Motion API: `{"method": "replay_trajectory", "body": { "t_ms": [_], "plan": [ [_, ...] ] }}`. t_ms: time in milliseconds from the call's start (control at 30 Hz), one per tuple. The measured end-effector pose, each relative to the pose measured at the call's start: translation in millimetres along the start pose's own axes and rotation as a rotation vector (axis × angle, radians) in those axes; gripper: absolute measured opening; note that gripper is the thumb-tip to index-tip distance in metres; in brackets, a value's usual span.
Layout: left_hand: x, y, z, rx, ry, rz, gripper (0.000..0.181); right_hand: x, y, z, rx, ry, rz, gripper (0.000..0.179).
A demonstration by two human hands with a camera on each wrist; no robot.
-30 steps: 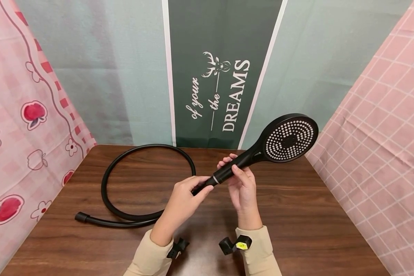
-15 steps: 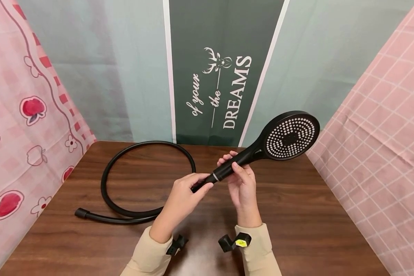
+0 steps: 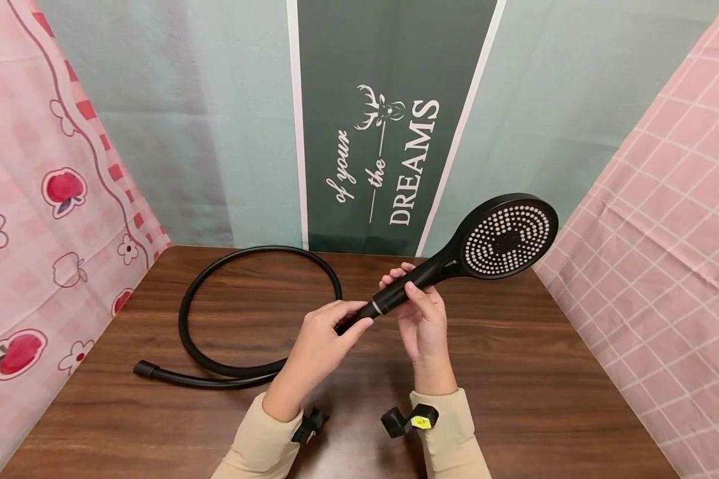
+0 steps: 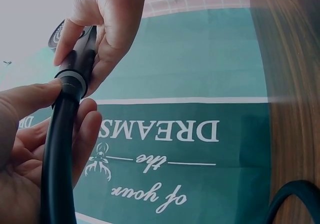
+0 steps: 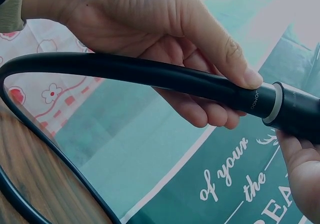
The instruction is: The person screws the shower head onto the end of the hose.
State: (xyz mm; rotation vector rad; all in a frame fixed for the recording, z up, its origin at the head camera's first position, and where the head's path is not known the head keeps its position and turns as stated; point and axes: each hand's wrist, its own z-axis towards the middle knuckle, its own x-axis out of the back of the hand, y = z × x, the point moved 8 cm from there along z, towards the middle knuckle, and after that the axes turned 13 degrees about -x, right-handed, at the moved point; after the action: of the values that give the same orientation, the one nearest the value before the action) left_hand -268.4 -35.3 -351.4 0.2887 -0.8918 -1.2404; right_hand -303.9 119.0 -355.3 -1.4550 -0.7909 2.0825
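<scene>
A black shower head (image 3: 506,239) with pale nozzles points up and to the right above the table. My right hand (image 3: 422,326) grips its handle (image 3: 404,291), thumb in front and fingers behind. Lower on the same line, my left hand (image 3: 320,342) pinches the end of the black shower hose (image 3: 186,313) between thumb and fingers. In the right wrist view the hose's end nut (image 5: 260,99) meets the handle, with a light grey ring (image 5: 275,103) showing at the joint. The hose runs in a loop over the table, and its other end (image 3: 146,369) lies at the left.
Brown wood-grain table (image 3: 515,399) lies beneath the hands. A green printed cloth (image 3: 389,53) hangs behind it, a pink fruit-patterned cloth (image 3: 30,266) at the left and a pink checked cloth (image 3: 665,219) at the right. A small black camera sits on each wrist.
Both hands keep the same hold on the hose end and the handle. The whole scene shifts slightly in the head view; otherwise little differs.
</scene>
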Motion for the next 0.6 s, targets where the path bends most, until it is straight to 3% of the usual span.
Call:
{"method": "replay_trajectory", "body": {
  "t_ms": [167, 433, 600],
  "plan": [
    [0.3, 0.3, 0.7, -0.005, 0.002, -0.002, 0.021, 0.1, -0.6, 0.9, 0.004, -0.004, 0.002, 0.027],
    [-0.7, -6.0, -1.4, 0.061, -0.032, -0.042, 0.026, 0.4, 1.6, 1.0, -0.006, -0.004, 0.010, 0.026],
    [-0.8, -5.9, -1.8, 0.068, -0.046, -0.046, 0.022, 0.0, 2.5, 1.1, -0.010, -0.002, 0.007, 0.026]
  ]
}}
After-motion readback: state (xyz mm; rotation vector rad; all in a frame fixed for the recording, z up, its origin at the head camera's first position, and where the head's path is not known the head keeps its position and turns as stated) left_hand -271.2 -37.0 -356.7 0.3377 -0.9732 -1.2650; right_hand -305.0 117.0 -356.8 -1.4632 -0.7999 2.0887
